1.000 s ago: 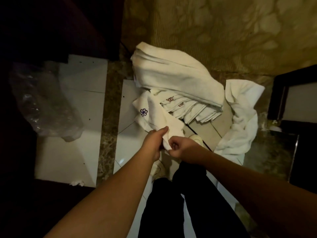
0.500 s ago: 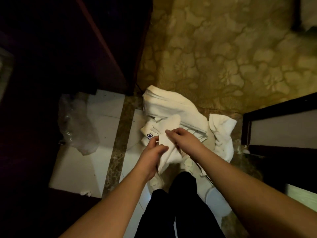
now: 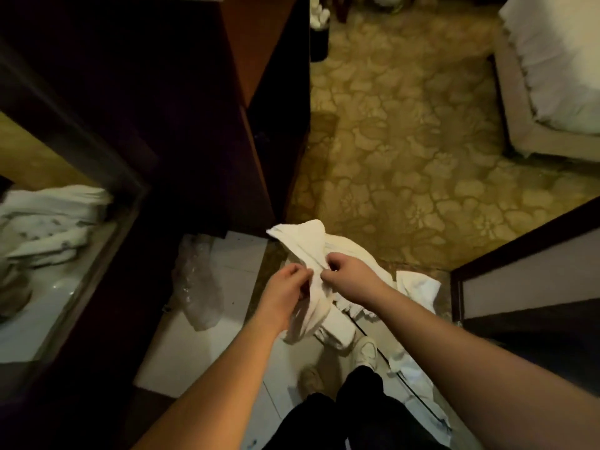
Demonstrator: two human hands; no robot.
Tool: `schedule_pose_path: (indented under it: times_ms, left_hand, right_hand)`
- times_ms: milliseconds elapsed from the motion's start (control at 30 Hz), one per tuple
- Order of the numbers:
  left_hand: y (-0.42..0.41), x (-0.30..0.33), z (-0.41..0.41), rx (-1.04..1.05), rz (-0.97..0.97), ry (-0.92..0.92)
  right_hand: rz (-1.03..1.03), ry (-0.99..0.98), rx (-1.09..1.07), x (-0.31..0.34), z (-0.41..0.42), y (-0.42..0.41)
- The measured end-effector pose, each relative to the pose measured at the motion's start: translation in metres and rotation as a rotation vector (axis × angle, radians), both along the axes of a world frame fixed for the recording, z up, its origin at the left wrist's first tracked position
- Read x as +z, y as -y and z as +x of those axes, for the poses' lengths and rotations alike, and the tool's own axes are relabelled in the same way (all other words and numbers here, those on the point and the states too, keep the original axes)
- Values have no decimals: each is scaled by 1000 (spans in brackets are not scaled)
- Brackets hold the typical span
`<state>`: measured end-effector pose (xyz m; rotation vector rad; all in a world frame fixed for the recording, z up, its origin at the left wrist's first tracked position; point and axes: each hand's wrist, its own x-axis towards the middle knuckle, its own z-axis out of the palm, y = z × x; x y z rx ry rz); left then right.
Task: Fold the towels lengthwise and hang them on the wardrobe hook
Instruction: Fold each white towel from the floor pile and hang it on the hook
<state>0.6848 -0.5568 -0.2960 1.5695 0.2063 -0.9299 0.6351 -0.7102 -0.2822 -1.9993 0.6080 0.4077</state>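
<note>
A small white towel (image 3: 305,248) is lifted off the floor between my hands, bunched into a narrow strip that hangs down. My left hand (image 3: 285,290) pinches its left side. Close beside it, my right hand (image 3: 349,276) grips the cloth with curled fingers. Under and behind my hands lies the pile of other white towels (image 3: 417,287) on the tiled floor, partly hidden by my arms. The dark wardrobe (image 3: 201,108) rises at the upper left. No hook shows.
A crumpled clear plastic bag (image 3: 199,287) lies on the white tiles to the left. More white cloth (image 3: 52,219) shows at the far left, seemingly a mirror reflection. A dark door frame (image 3: 519,254) stands at the right, a bed (image 3: 552,76) beyond on patterned carpet.
The view has risen and pulled back from the floor. Both hands have lifted the small towel away from the pile and hold it higher, close together.
</note>
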Motion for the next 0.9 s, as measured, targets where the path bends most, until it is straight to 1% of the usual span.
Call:
schedule_pose_path:
  times_ms: [67,133,200,300,367,433,467,500,567,600,633,667,733,800,867,900]
  left_hand:
    - [-11,21,-3,66,-29,47]
    - [-26,36,-5,220,-130,30]
    - [-43,52,-9,363,-229,-17]
    - [-67,74,-22,492,-357,-83]
    - [-81,86,-41,537,-380,-59]
    - [-93,96,-58,569,-361,-33]
    - [-100,105,-71,567,-341,-14]
    - [-106,113,-81,560,-343,-6]
    - [-116,129,-105,475,-288,35]
    - [-123,135,-119,416,-218,72]
    - [-129,141,-132,368,-156,109]
    - [-136,144,-142,350,-97,139]
    - [-155,153,-172,392,-27,194]
    - [-178,163,-200,457,73,318]
    - [-203,173,-225,515,206,471]
    - [-214,179,-236,546,250,520]
  right_hand:
    - [114,40,-185,18,-9,-4]
    - [274,66,-423,29,-20,0]
    - [359,95,-555,42,-34,6]
    - [377,139,-609,58,-54,21]
    - [448,173,-621,67,-67,30]
    - [546,174,-616,78,-81,34]
    - [542,175,-572,82,-92,34]
    - [471,177,-506,86,-102,35]
    - [190,192,-364,90,-126,36]
    - [81,209,-323,91,-140,36]
    - [14,227,-300,92,-153,36]
    - [-26,254,-299,94,-162,36]
    - [-134,293,-296,101,-186,34]
    - [-214,289,-286,109,-208,32]
    - [-241,285,-262,115,-225,29]
    - [-235,277,-263,117,-234,25]
